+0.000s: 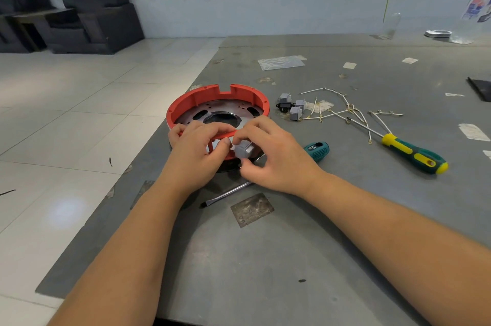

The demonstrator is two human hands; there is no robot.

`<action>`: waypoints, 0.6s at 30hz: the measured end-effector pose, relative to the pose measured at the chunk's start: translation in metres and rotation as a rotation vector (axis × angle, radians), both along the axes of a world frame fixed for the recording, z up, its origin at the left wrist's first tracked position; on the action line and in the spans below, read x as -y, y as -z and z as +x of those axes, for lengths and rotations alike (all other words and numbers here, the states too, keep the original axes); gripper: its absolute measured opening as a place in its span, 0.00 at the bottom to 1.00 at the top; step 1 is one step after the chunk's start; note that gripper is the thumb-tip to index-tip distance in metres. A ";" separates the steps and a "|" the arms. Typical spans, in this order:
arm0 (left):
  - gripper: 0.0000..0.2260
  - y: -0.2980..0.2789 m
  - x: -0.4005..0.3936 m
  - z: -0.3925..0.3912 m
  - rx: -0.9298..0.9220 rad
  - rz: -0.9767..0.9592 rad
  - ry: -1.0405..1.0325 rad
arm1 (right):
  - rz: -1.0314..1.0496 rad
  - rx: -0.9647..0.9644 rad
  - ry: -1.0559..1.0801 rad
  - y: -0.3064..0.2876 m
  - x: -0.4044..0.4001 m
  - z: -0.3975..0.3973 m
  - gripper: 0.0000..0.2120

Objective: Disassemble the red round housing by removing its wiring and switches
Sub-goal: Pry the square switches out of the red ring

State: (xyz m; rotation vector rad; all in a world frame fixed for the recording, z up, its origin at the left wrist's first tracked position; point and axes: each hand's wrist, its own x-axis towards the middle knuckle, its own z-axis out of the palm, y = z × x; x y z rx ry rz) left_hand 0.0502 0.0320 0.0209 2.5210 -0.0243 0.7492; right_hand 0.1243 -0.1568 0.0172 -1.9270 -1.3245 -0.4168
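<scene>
Switches (291, 107): three loose, one (244, 149) gripped.

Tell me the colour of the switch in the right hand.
Grey switch, head view.

No legible text, brand or number anywhere; faint white lettering on the teal screwdriver handle (317, 151) right of centre, too small to make out; red-and-blue printing on the plastic bag (477, 8) at the upper right edge, blurred beyond reading; dull scuffed marks on the metal plate (252, 209) at lower centre, not decipherable as characters
</scene>
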 end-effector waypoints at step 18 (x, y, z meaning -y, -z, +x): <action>0.12 0.005 0.009 0.000 0.076 -0.023 -0.081 | 0.452 -1.070 0.352 -0.034 0.041 0.100 0.16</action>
